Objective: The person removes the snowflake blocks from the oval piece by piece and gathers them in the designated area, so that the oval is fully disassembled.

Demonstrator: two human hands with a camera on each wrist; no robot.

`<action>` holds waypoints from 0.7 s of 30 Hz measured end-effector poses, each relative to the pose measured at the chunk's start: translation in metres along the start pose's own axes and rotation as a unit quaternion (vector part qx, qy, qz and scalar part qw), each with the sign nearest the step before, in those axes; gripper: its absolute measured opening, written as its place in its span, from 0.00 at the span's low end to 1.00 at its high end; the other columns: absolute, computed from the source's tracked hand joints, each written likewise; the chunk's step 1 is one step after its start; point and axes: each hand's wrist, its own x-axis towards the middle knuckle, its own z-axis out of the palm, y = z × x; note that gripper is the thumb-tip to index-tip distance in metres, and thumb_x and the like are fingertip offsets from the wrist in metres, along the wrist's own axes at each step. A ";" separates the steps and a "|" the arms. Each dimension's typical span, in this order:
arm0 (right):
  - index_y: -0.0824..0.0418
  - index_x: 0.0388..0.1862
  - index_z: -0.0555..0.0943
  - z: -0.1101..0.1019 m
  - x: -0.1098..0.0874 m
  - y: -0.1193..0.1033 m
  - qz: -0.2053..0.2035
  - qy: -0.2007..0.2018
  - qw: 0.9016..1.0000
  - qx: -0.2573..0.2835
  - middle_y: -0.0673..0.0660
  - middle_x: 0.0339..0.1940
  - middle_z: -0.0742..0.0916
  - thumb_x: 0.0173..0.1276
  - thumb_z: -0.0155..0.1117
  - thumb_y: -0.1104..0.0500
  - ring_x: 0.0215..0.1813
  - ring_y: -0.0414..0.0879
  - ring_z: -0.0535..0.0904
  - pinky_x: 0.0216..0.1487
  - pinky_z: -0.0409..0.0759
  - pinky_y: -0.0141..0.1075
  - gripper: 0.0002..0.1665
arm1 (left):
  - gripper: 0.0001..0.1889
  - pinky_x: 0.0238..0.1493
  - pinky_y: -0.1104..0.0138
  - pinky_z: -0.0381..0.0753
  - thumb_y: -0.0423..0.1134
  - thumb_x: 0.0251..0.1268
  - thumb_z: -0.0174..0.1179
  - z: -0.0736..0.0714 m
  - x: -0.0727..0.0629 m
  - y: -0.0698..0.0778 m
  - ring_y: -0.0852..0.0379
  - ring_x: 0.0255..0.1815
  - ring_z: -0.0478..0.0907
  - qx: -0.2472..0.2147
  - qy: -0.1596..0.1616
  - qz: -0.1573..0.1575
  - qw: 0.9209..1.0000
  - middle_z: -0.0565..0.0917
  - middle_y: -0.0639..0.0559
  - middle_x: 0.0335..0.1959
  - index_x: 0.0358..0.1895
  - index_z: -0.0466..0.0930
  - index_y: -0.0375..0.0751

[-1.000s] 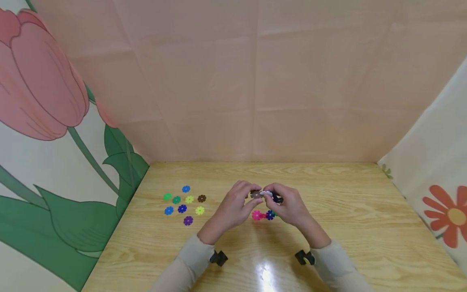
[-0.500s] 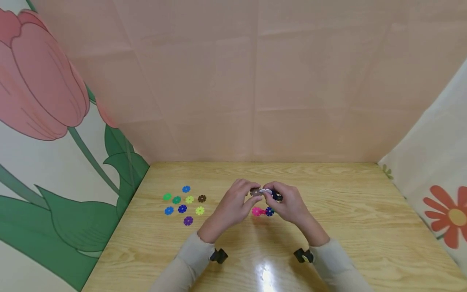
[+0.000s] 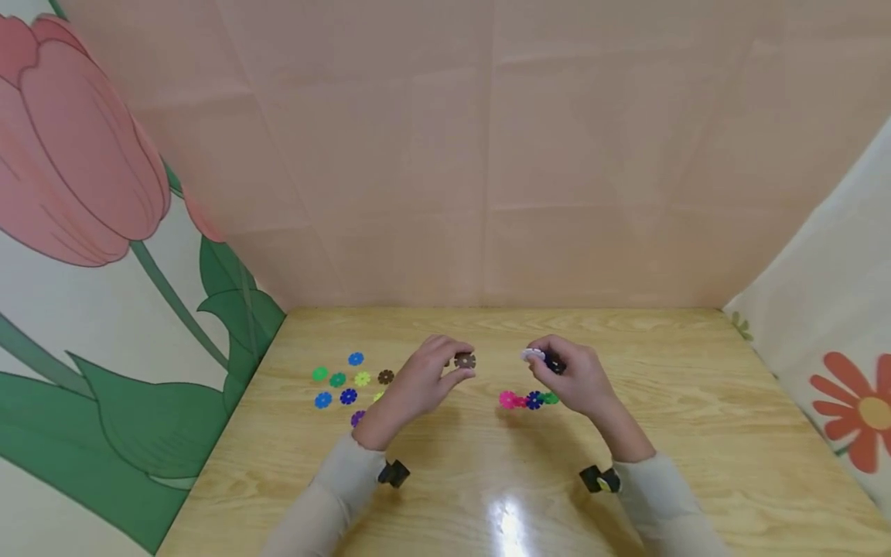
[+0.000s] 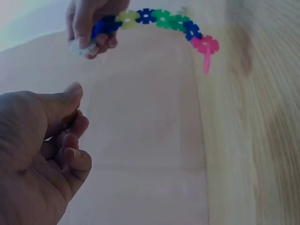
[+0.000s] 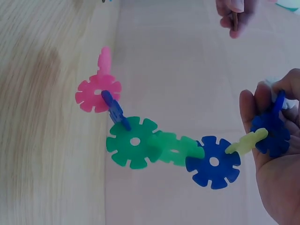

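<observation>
In the head view my left hand (image 3: pixel 421 379) pinches a brown snowflake disc (image 3: pixel 465 360) between thumb and fingers. My right hand (image 3: pixel 574 379) holds the white disc (image 3: pixel 533 354) at one end of a chain of linked snowflake discs. The right wrist view shows the chain hanging from that hand: a dark blue disc (image 5: pixel 271 133) in the palm, then a yellow disc (image 5: pixel 247 141), further blue and green ones, and pink discs (image 5: pixel 98 93) at the far end. A gap separates the brown disc from the white one. Fingers partly cover both discs.
Several loose snowflake discs lie flat on the wooden table (image 3: pixel 278 480) left of my left hand, among them a green disc (image 3: pixel 319 374), a blue disc (image 3: pixel 323 400) and a purple disc (image 3: pixel 358 418). A pink cloth backdrop (image 3: pixel 487 193) rises behind the table.
Earlier both hands were together, the brown disc against the white one. Now they are apart: the left moved left with the brown disc, the right moved right with the chain.
</observation>
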 end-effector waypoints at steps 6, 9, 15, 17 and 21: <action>0.62 0.41 0.82 0.000 0.000 -0.001 0.016 -0.002 1.000 0.019 0.52 0.29 0.86 0.64 0.68 0.75 0.25 0.35 0.74 0.24 0.76 0.27 0.11 | 0.20 0.52 0.63 0.80 0.49 0.65 0.68 0.001 -0.002 -0.020 0.58 0.54 0.75 0.009 -0.001 -0.045 0.999 0.81 0.58 0.48 0.58 0.84 0.49; 0.63 0.41 0.82 -0.001 -0.002 -0.002 0.023 -0.003 0.999 0.025 0.54 0.30 0.86 0.63 0.67 0.76 0.27 0.34 0.75 0.24 0.76 0.27 0.12 | 0.20 0.48 0.62 0.80 0.48 0.63 0.69 0.000 -0.006 -0.037 0.58 0.52 0.76 0.000 0.003 -0.068 0.998 0.79 0.59 0.46 0.58 0.85 0.50; 0.62 0.41 0.82 -0.003 -0.003 -0.004 0.039 -0.017 0.998 0.044 0.54 0.30 0.87 0.67 0.65 0.74 0.27 0.35 0.77 0.23 0.77 0.29 0.09 | 0.20 0.46 0.62 0.78 0.46 0.65 0.69 -0.003 -0.012 -0.073 0.54 0.53 0.77 -0.018 -0.008 -0.114 0.993 0.82 0.59 0.47 0.59 0.84 0.50; 0.61 0.41 0.82 -0.002 -0.003 -0.004 0.043 -0.022 0.998 0.052 0.54 0.30 0.87 0.68 0.64 0.73 0.26 0.36 0.76 0.22 0.76 0.29 0.09 | 0.20 0.47 0.61 0.78 0.47 0.66 0.69 -0.003 -0.013 -0.084 0.53 0.53 0.77 -0.014 -0.011 -0.128 0.992 0.82 0.59 0.48 0.60 0.84 0.49; 0.60 0.41 0.82 0.000 -0.004 -0.004 0.045 -0.029 0.996 0.067 0.53 0.29 0.86 0.70 0.64 0.72 0.23 0.36 0.74 0.20 0.74 0.30 0.09 | 0.19 0.48 0.61 0.78 0.44 0.67 0.68 -0.002 -0.015 -0.107 0.53 0.51 0.77 -0.017 -0.019 -0.162 0.986 0.83 0.56 0.49 0.60 0.83 0.47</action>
